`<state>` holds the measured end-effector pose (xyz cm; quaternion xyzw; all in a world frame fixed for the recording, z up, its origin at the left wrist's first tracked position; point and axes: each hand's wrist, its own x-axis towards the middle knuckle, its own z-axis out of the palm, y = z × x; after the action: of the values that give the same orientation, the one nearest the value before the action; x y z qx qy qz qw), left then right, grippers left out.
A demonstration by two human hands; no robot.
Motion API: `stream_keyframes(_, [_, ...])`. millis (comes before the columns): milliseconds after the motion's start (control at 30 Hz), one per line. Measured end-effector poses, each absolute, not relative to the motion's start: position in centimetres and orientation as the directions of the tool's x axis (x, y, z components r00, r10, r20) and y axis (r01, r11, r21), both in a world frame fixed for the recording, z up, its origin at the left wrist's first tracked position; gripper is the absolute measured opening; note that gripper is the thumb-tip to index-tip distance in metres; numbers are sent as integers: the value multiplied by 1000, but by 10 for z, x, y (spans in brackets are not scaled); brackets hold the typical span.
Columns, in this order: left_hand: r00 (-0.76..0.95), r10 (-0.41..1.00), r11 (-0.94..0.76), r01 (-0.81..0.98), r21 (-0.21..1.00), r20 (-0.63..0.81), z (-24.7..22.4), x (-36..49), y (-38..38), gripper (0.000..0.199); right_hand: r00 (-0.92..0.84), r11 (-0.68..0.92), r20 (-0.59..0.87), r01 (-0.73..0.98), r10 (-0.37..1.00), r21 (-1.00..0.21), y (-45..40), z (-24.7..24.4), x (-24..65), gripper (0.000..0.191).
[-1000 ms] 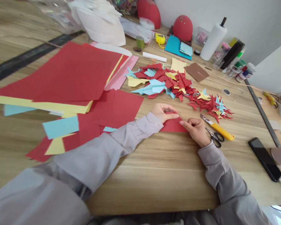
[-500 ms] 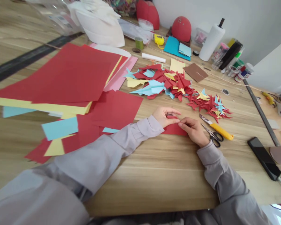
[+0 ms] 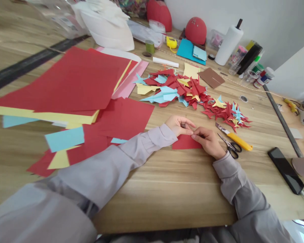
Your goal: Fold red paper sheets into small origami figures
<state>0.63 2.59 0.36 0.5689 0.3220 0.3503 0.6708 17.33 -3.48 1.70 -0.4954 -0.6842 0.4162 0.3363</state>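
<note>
A: What's on the table between the hands?
B: A red paper sheet (image 3: pixel 186 142), lying flat!
A: And the right hand (image 3: pixel 209 143)?
B: Narrow pinch on the sheet's top edge!
A: Left hand (image 3: pixel 179 125)?
B: Loosely curled, right at that edge. Gripping? Can't tell!
A: What's nearby?
B: Scissors (image 3: pixel 232 147) and a yellow utility knife (image 3: pixel 236 140) just right of the right hand, folded paper shapes (image 3: pixel 226 115) beyond!

One left hand (image 3: pixel 179 125), one right hand (image 3: pixel 209 143), one red paper sheet (image 3: pixel 186 142), one pair of scissors (image 3: pixel 231 147), one utility knife (image 3: pixel 239 141), one phone (image 3: pixel 285 170), one paper-towel roll (image 3: pixel 228 42), two folded-paper heaps (image 3: pixel 174 86) (image 3: pixel 226 114), and apparently two red domes (image 3: pixel 196 30) (image 3: pixel 159 15).
</note>
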Motion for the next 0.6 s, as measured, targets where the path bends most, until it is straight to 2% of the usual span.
stream_keyframes(267, [492,871,14,-60,998,17,8,8,21,29,-208,42,-19,287,978,-957,-34,20,174,27])
stream_keyframes(467, [535,845,26,-85,996,24,8,8,21,28,-268,113,6,384,963,-916,-34,21,173,27])
stream_keyframes(600, [587,810,111,-131,985,-13,9,7,24,31,-332,146,28,337,943,-930,-32,21,174,27])
